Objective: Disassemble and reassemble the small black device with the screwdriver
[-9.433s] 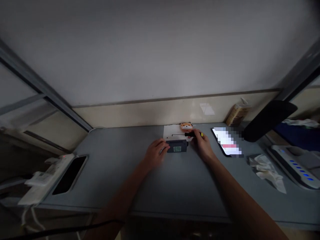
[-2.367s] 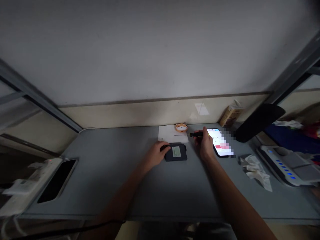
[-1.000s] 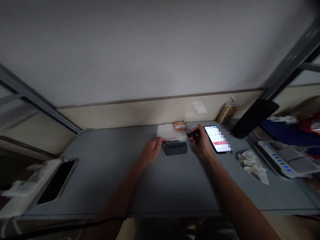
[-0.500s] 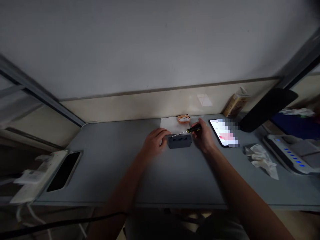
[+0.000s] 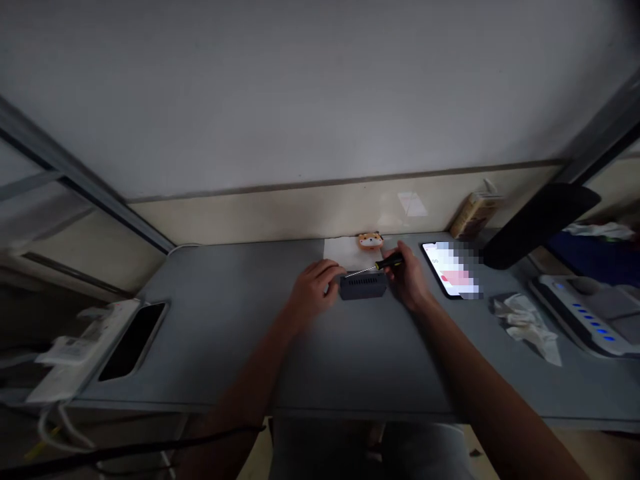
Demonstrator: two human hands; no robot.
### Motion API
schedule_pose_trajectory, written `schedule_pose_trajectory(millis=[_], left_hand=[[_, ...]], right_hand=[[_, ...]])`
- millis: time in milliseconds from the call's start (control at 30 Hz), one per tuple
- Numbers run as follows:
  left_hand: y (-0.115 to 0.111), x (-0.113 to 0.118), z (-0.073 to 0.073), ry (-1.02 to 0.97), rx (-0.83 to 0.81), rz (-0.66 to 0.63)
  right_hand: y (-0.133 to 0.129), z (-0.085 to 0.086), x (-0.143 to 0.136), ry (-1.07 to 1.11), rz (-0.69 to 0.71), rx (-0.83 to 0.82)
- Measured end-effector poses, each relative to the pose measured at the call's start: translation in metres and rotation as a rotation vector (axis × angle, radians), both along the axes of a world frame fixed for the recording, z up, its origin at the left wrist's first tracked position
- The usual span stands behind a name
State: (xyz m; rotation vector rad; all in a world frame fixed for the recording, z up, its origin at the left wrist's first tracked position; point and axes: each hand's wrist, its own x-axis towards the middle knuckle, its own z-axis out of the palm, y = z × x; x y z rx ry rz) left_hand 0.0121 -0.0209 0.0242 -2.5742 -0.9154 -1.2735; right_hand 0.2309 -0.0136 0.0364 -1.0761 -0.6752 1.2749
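Note:
A small dark grey vented box [image 5: 363, 289] rests on the table, a row of slots along its upper face. My left hand [image 5: 314, 290] is curled at its left end, fingertips at the upper left corner. In my right hand [image 5: 409, 277], beyond the box's right end, is a screwdriver [image 5: 389, 261] with a black and yellow handle. Its thin metal shaft slants down leftward across the box's top, and the tip meets the upper left corner beside my left fingers. Whether the tip sits in a screw is too small to tell.
Behind the box lie white paper [image 5: 343, 252] and an orange animal-faced case [image 5: 370, 241]. Rightward are a lit phone [image 5: 447, 270], crumpled tissue [image 5: 527, 323], a carton [image 5: 473, 215], a black cylinder [image 5: 543, 223] and a device with blue lights [image 5: 590, 317]. A dark phone [image 5: 134, 340] lies left.
The whole view has shifted slightly, moving everything a little right and down. Both hands, the screwdriver and the box keep nearly the same arrangement.

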Motion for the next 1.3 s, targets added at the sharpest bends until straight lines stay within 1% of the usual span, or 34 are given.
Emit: schedule_pose_trajectory(millis=[133,400,467,533,600,767,900,1000,1100,1300], left_hand=[[0.000,-0.002,0.000,0.002,0.012,0.000],[0.002,-0.004,0.005,0.051,0.089,-0.031],[0.002,-0.006,0.006,0.077,0.087,-0.019],[0.003,-0.010,0.007,0.079,0.087,0.020],[0.006,-0.015,0.008,0.044,0.108,0.081],[0.013,-0.025,0.010,-0.064,0.171,0.182],[0.013,-0.025,0.013,-0.147,0.210,0.208],[0.009,-0.019,0.015,-0.199,0.255,0.190],[0.002,-0.010,0.014,-0.223,0.268,0.140],[-0.016,0.015,0.005,-0.084,0.193,-0.037]], right_hand=[[0.000,-0.001,0.001,-0.006,-0.007,-0.032],[0.001,0.003,0.002,-0.012,-0.044,-0.038],[0.001,0.002,0.002,-0.008,-0.068,-0.039],[0.002,0.001,0.003,-0.023,-0.083,-0.018],[0.002,-0.002,0.002,-0.099,-0.057,0.015],[0.000,-0.010,-0.003,-0.444,0.098,0.145],[-0.001,-0.014,-0.004,-0.549,0.189,0.216],[-0.002,-0.014,-0.002,-0.573,0.231,0.221],[-0.002,-0.013,-0.002,-0.600,0.271,0.222],[0.000,-0.018,-0.003,-0.594,0.257,0.254]])
